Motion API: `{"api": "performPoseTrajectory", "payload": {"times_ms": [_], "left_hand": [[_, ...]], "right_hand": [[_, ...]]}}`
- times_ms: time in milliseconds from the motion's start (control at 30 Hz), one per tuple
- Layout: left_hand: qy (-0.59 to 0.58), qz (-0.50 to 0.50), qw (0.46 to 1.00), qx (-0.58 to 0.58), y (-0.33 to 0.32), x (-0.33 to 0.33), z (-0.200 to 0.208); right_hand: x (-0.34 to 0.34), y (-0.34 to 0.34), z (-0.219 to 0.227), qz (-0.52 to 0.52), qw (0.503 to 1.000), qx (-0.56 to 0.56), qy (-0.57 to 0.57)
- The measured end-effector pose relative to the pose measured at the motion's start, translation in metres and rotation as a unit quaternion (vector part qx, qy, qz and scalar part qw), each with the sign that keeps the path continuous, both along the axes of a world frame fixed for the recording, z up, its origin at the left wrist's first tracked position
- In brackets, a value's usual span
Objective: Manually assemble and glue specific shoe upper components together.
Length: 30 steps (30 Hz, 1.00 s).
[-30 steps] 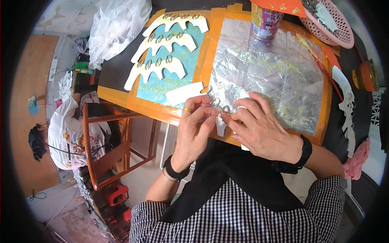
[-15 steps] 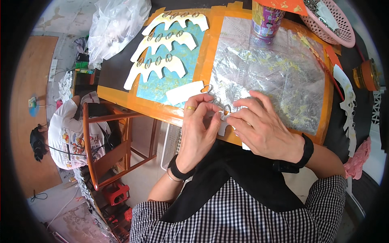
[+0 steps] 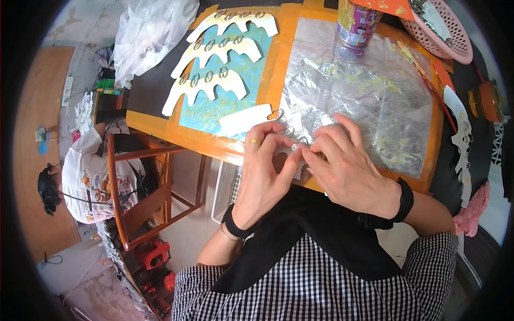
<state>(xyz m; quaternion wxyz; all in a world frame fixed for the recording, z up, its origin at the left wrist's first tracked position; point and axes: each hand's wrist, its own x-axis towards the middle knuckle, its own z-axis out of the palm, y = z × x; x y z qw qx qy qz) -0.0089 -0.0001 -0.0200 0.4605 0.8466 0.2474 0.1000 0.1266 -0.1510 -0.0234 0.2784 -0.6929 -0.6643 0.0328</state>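
Note:
At the table's near edge I pinch a white strip [image 3: 245, 120] with metal rings [image 3: 279, 114] along its edge. My left hand [image 3: 266, 170] has thumb and fingers closed on it. Fingertips of my right hand [image 3: 350, 174] press together right beside the left thumb, at one of the rings. The strip's bare end sticks out to the left, and my fingers hide most of its middle. Farther off lie three similar scalloped white strips [image 3: 217, 85] with yellowish edges, each carrying several rings, on a blue sheet [image 3: 195, 115].
Orange tape [image 3: 267, 80] frames the blue sheet and a shiny clear-covered panel [image 3: 364, 96]. Behind stand a purple cup [image 3: 357, 27] and a pink basket [image 3: 459, 40] of metal pieces. A white plastic bag [image 3: 152, 43] lies far left. Left of me are a wooden chair [image 3: 115, 187] and a person [image 3: 91, 176].
The ring between my fingertips stood upright before and now sits lower, partly covered by my fingers. Both hands stay in nearly the same place.

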Motion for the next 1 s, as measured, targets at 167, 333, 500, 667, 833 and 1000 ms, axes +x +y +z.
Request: {"api": "performPoseTrajectory", "payload": {"times_ms": [167,333,500,667,833,1000], "left_hand": [[0.002,0.015,0.998,0.063,-0.002,0.002,-0.004],[-0.016,-0.028,0.978,0.207,0.002,0.004,-0.002],[-0.005,-0.024,0.983,0.182,-0.001,0.008,0.001],[-0.014,-0.017,0.983,0.185,-0.003,0.008,0.000],[-0.017,0.041,0.994,0.096,-0.002,0.014,0.003],[-0.044,0.041,0.997,0.051,0.002,0.014,0.000]], "right_hand": [[-0.003,0.002,0.001,-0.009,1.000,-0.013,-0.011],[-0.011,0.005,0.000,-0.028,0.995,0.011,-0.092],[-0.012,0.003,0.002,-0.020,0.987,0.005,-0.159],[-0.013,0.003,0.003,-0.013,0.987,0.002,-0.158],[-0.013,0.003,0.002,-0.022,0.989,0.000,-0.145],[-0.013,0.004,0.003,-0.019,0.989,-0.001,-0.149]]}}
